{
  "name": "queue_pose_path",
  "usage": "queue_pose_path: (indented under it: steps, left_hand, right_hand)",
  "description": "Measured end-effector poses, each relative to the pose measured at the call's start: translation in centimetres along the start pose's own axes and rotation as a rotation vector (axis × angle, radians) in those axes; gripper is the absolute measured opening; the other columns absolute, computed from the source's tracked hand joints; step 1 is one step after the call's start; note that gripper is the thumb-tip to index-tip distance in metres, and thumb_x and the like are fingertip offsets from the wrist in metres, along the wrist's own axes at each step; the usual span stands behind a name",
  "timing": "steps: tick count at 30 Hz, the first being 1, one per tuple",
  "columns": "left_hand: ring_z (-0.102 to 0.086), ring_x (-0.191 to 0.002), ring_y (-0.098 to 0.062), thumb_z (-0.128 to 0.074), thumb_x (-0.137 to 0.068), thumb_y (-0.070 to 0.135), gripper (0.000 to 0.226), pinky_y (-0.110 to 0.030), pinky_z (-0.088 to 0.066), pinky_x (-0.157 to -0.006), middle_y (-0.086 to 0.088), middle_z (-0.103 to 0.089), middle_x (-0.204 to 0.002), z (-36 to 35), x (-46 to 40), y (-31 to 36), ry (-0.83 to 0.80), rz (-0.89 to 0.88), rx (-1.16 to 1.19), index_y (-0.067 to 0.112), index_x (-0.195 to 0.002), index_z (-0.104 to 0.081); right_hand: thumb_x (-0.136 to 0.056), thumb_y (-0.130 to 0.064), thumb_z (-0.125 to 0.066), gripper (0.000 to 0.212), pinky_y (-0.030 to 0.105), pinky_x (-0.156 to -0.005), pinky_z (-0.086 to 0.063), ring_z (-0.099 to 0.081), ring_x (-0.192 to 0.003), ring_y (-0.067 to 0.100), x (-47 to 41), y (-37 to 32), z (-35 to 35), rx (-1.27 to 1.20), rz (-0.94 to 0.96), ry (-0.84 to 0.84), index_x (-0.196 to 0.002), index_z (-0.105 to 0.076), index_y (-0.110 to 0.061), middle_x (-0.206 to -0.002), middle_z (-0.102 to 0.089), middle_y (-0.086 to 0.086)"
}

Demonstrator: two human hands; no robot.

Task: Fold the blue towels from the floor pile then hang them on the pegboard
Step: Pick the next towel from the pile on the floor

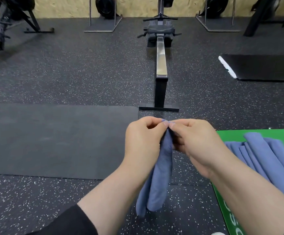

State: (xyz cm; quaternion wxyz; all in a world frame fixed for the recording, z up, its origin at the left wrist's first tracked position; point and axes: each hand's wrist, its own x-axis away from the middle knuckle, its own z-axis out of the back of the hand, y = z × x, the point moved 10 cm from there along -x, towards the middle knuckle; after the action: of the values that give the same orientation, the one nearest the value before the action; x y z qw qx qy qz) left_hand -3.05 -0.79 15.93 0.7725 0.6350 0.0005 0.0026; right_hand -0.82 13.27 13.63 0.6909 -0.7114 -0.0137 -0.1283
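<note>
A blue towel hangs down in loose folds from between my two hands, above the speckled floor. My left hand pinches its top edge with curled fingers. My right hand pinches the same top edge right beside it, fingertips of both hands touching. A pile of several more blue towels lies on a green mat at the right. No pegboard is in view.
A dark grey mat lies on the floor to the left. A rowing machine stretches straight ahead, its foot bar just beyond my hands. A black mat lies at the far right. Other machines stand along the back wall.
</note>
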Motion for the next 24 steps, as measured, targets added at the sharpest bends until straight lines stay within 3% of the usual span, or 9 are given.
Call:
queue_pose_path:
  steps: [6, 8, 11, 13, 16, 18, 20, 22, 24]
  left_hand:
    - [-0.066, -0.081, 0.0, -0.073, -0.09, 0.023, 0.01, -0.016, -0.049, -0.073, 0.012, -0.072, -0.085, 0.0, 0.4, 1.4, 0.019, -0.121, -0.146, 0.028, -0.084, -0.079]
    - [-0.064, -0.086, -0.002, -0.068, -0.093, 0.02, 0.014, -0.016, -0.046, -0.076, 0.011, -0.07, -0.09, -0.9, 0.8, 2.1, -0.036, -0.192, -0.217, 0.025, -0.09, -0.08]
    - [-0.06, -0.091, -0.008, -0.056, -0.094, 0.011, 0.022, -0.023, -0.047, -0.083, 0.006, -0.068, -0.094, -2.5, 1.2, 2.3, -0.168, -0.233, -0.301, 0.015, -0.09, -0.077]
    - [-0.065, -0.09, -0.016, -0.052, -0.089, 0.01, 0.025, -0.034, -0.053, -0.086, 0.003, -0.074, -0.09, -2.6, 1.0, 1.8, -0.222, -0.158, -0.219, 0.011, -0.086, -0.077]
    - [-0.075, -0.087, -0.023, -0.049, -0.089, 0.001, 0.031, -0.039, -0.06, -0.084, -0.005, -0.078, -0.085, -1.5, 0.7, 1.5, -0.194, -0.008, 0.073, 0.007, -0.087, -0.079]
    - [-0.074, -0.074, -0.03, -0.045, -0.09, -0.004, 0.03, -0.034, -0.058, -0.069, -0.013, -0.077, -0.08, -0.1, 0.1, 1.2, -0.11, 0.049, 0.194, 0.006, -0.087, -0.073]
    - [-0.069, -0.07, -0.023, -0.047, -0.09, -0.001, 0.029, -0.033, -0.054, -0.066, -0.006, -0.076, -0.084, 1.3, -1.0, 1.4, -0.058, -0.02, 0.091, 0.016, -0.094, -0.071]
    - [-0.068, -0.087, -0.012, -0.052, -0.092, 0.003, 0.035, -0.028, -0.054, -0.08, 0.008, -0.074, -0.099, 0.9, -1.6, 1.6, -0.164, -0.104, -0.096, 0.027, -0.109, -0.071]
    - [-0.064, -0.104, 0.002, -0.054, -0.095, 0.007, 0.039, -0.018, -0.048, -0.094, 0.016, -0.071, -0.113, -0.8, -1.1, 1.3, -0.357, -0.124, -0.204, 0.031, -0.122, -0.069]
  right_hand:
    - [-0.102, -0.007, -0.05, 0.027, 0.019, -0.06, -0.054, -0.066, -0.08, 0.018, 0.1, -0.2, 0.3, -0.121, -0.029, -0.009, -0.098, -0.076, -0.003, -0.097, -0.076, 0.021]
    - [-0.103, -0.01, -0.049, 0.028, 0.022, -0.062, -0.051, -0.064, -0.074, 0.015, 0.1, -0.2, 0.3, -0.16, -0.035, -0.013, -0.099, -0.076, -0.002, -0.084, -0.075, 0.013]
    - [-0.101, -0.018, -0.056, 0.025, 0.031, -0.076, -0.05, -0.066, -0.082, 0.017, -0.2, -0.3, 0.5, -0.152, -0.029, -0.021, -0.102, -0.076, -0.003, -0.092, -0.076, 0.012]
    - [-0.099, -0.013, -0.058, 0.021, 0.03, -0.076, -0.051, -0.064, -0.082, 0.018, -0.5, -0.4, 1.2, -0.145, -0.031, -0.008, -0.097, -0.077, -0.006, -0.093, -0.076, 0.011]
    - [-0.098, -0.005, -0.058, 0.022, 0.023, -0.064, -0.054, -0.064, -0.072, 0.016, -0.7, -0.8, 1.8, -0.149, -0.027, 0.002, -0.086, -0.076, -0.009, -0.083, -0.074, 0.009]
    - [-0.096, -0.01, -0.058, 0.02, 0.034, -0.07, -0.058, -0.065, -0.075, 0.017, -0.7, -1.5, 1.9, -0.004, 0.051, -0.011, -0.087, -0.076, -0.012, -0.085, -0.076, 0.009]
    - [-0.094, -0.019, -0.056, 0.019, 0.035, -0.068, -0.051, -0.059, -0.07, 0.012, -0.4, -3.1, 2.3, 0.326, 0.179, 0.005, -0.09, -0.075, -0.021, -0.079, -0.074, -0.002]
    - [-0.095, -0.015, -0.053, 0.022, 0.032, -0.057, -0.038, -0.046, -0.058, 0.008, 0.0, -4.6, 2.3, 0.564, 0.278, 0.001, -0.086, -0.071, -0.024, -0.064, -0.063, -0.004]
    - [-0.095, -0.012, -0.051, 0.024, 0.038, -0.059, -0.041, -0.046, -0.06, 0.011, 0.4, -5.6, 2.4, 0.609, 0.322, -0.012, -0.086, -0.068, -0.026, -0.068, -0.063, 0.008]
